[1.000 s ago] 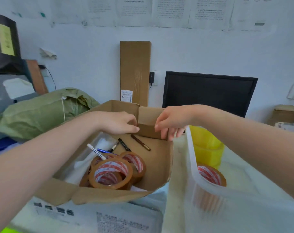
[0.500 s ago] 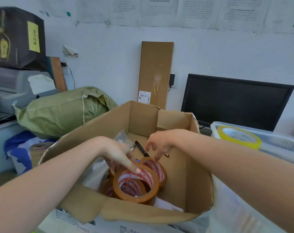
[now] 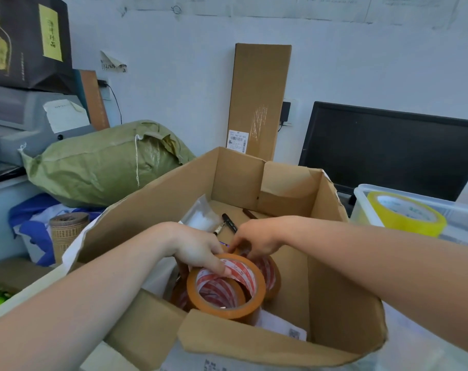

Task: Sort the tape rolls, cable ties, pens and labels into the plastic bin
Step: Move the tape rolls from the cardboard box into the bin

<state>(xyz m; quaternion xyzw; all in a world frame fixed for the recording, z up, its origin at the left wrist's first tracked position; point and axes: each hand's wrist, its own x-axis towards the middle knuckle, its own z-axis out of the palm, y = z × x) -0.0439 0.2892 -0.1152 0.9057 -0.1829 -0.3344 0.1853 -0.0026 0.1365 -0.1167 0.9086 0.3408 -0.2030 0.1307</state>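
Left hand [image 3: 200, 253] grasps the rim of the top brown tape roll [image 3: 226, 286] inside the cardboard box [image 3: 334, 290], its core opening facing upward-forward. Right hand [image 3: 257, 241] fingers touch the roll behind [image 3: 270, 274]; grasp indeterminate.

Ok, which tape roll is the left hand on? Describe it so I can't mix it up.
Look in the open cardboard box at centre. The left hand rests its fingers on the top brown tape roll, nearest the camera. Unlike its neighbours, its whole ring shows, with the red-and-white printed core.
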